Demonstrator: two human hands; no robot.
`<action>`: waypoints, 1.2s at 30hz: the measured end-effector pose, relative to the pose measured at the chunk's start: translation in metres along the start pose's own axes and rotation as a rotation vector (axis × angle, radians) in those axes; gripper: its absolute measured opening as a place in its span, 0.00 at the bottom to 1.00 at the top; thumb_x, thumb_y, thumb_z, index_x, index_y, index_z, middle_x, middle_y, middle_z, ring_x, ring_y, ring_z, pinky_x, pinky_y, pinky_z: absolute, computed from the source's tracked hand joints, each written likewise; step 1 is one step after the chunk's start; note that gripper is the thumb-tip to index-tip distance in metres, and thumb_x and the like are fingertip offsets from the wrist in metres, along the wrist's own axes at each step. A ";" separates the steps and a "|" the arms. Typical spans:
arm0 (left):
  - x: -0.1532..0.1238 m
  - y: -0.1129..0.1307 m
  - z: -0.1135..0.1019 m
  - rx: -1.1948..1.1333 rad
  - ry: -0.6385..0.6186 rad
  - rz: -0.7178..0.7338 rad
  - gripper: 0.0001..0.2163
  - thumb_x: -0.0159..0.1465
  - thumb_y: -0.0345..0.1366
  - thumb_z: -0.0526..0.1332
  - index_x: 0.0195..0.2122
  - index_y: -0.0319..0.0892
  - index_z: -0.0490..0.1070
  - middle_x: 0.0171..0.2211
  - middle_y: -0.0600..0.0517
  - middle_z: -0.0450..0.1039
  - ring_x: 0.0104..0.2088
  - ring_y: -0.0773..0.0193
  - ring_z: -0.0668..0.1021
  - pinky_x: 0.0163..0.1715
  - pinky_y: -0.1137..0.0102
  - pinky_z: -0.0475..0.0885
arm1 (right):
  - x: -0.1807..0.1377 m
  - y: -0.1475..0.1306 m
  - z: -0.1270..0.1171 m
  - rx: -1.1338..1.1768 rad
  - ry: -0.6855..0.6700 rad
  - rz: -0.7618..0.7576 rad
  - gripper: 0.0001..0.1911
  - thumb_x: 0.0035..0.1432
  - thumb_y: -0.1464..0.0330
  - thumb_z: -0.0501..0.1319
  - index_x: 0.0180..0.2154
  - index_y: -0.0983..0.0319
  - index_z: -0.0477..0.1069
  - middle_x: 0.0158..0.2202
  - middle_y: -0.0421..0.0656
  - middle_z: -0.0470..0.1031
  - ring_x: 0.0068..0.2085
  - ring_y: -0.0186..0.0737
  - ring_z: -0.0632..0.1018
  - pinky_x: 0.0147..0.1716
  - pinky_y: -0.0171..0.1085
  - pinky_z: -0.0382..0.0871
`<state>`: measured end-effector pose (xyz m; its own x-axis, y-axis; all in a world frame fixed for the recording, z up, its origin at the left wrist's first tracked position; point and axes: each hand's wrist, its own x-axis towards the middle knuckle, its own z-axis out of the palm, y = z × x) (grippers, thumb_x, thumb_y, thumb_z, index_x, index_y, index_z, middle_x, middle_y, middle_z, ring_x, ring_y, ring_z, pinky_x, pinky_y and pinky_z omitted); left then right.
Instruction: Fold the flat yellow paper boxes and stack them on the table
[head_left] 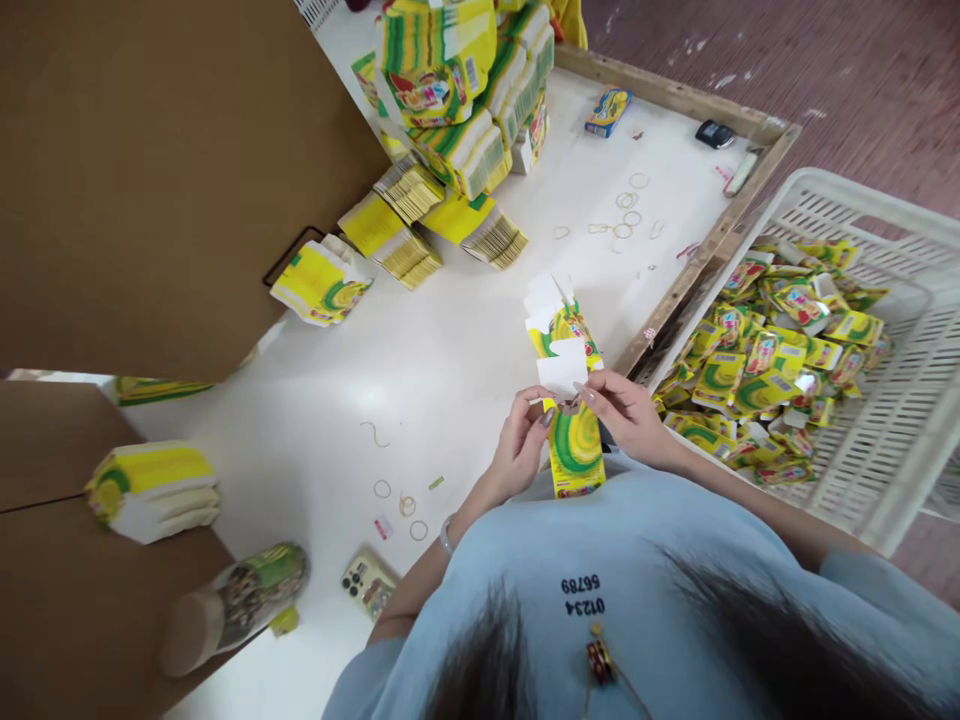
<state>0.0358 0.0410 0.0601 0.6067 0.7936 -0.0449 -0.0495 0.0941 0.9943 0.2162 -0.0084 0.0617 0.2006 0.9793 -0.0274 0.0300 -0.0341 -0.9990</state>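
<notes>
Close to my body, a yellow and green printed carton is held between both hands, its white flap standing up. My left hand pinches the left edge by the flap. On the other side, my right hand is closed with thumb and finger at the flap's right edge. Just beyond lie more printed carton panels with white flaps; whether they belong to the same carton I cannot tell. The inside of the held carton is hidden.
Right of the table's wooden edge, a white basket holds many small cartons. Stacked flat cartons stand at the back. Rubber bands, a phone and a jar lie about; cardboard borders the left.
</notes>
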 end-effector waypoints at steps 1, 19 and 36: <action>0.001 0.001 0.001 0.013 0.005 -0.002 0.13 0.73 0.50 0.57 0.52 0.50 0.66 0.33 0.52 0.75 0.28 0.64 0.75 0.28 0.69 0.71 | -0.001 0.001 0.001 0.001 0.033 -0.027 0.16 0.67 0.51 0.60 0.40 0.56 0.74 0.30 0.40 0.77 0.29 0.37 0.77 0.29 0.36 0.74; 0.003 0.007 0.003 0.174 0.115 0.038 0.18 0.71 0.48 0.60 0.57 0.49 0.76 0.46 0.47 0.83 0.38 0.62 0.83 0.40 0.66 0.79 | 0.003 -0.005 -0.020 0.193 -0.389 0.164 0.24 0.62 0.60 0.68 0.59 0.54 0.72 0.54 0.45 0.81 0.46 0.40 0.85 0.45 0.41 0.83; -0.002 -0.009 0.001 0.130 0.176 0.092 0.19 0.64 0.59 0.64 0.47 0.52 0.75 0.26 0.53 0.77 0.21 0.63 0.72 0.23 0.65 0.69 | 0.013 -0.011 -0.034 0.449 -0.466 0.436 0.20 0.57 0.59 0.73 0.51 0.55 0.82 0.42 0.41 0.87 0.38 0.38 0.86 0.36 0.38 0.84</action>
<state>0.0356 0.0380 0.0511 0.4559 0.8890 0.0416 0.0111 -0.0525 0.9986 0.2514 -0.0020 0.0733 -0.3315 0.8823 -0.3341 -0.3759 -0.4483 -0.8110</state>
